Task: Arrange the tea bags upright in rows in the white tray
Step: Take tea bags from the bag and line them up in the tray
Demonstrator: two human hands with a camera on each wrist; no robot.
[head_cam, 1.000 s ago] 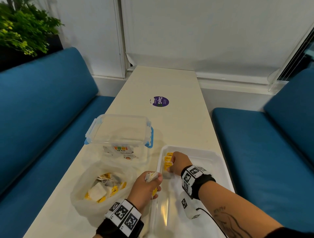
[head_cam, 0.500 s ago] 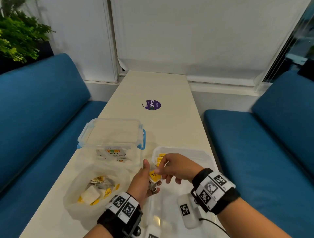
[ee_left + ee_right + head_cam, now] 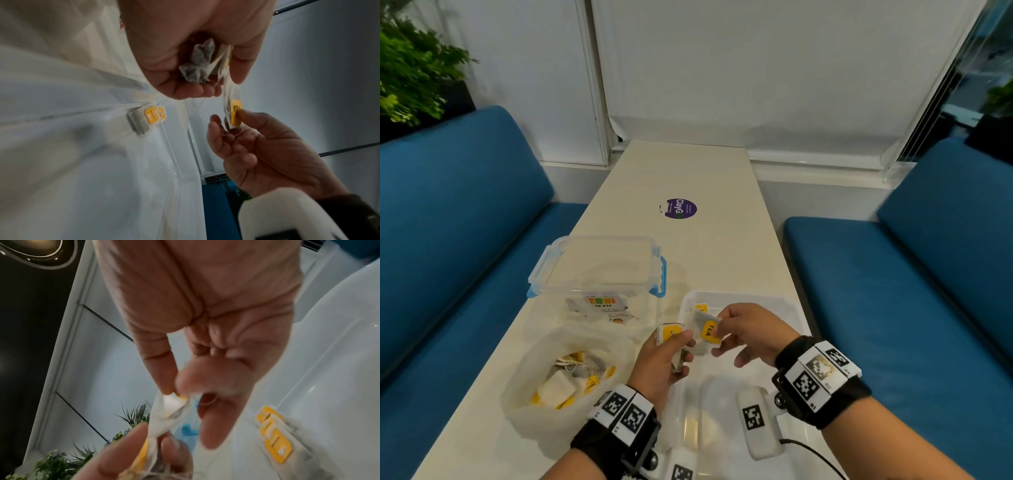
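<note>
My left hand (image 3: 678, 346) grips a small bunch of tea bags (image 3: 199, 68) with yellow tags, held above the near left edge of the white tray (image 3: 796, 310). My right hand (image 3: 719, 325) pinches one tea bag (image 3: 708, 331) by its yellow "TEA" tag between thumb and forefinger, right beside the left hand's bunch. In the right wrist view that tea bag (image 3: 171, 405) still reaches down to my left thumb (image 3: 121, 452). A short row of tea bags (image 3: 147, 121) stands upright in the tray's far left corner, also visible in the right wrist view as a row of tea bags (image 3: 274, 436).
A clear plastic bag (image 3: 571, 380) with several loose tea bags lies left of the tray. Behind it stands a lidded clear box (image 3: 599, 270) with blue clips. A purple sticker (image 3: 678, 208) marks the table further back. Blue benches (image 3: 893, 291) flank the narrow table.
My right hand left the row in the tray's corner, came back to my left hand and took hold of one tea bag from the bunch. My head view shifted a little.
</note>
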